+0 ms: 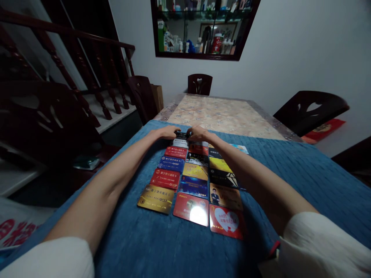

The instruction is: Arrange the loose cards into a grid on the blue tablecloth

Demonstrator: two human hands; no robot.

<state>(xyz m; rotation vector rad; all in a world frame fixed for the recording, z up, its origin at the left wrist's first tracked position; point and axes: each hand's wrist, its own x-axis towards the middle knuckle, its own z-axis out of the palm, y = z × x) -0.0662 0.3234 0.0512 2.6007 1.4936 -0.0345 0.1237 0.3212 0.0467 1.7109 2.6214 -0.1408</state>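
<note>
My left hand [170,132] and my right hand [198,133] are reached out to the far end of the left column of cards. Between them lies a black card [181,135], its two short edges pinched by my fingers. Just nearer is a silver card [180,143], then a red card [176,152], a blue card [171,163], another red card [165,178] and a gold card [156,198]. The middle column ends nearest me with a pink-red card [185,208]; the right column ends with a red heart card [227,221]. My right forearm hides part of the right column.
A blue cloth [130,239] covers the near part of the table, with patterned tabletop [214,114] beyond. Dark wooden chairs [199,83] stand around it. A stair railing [87,69] is at left, and a plastic bag [20,224] sits at lower left.
</note>
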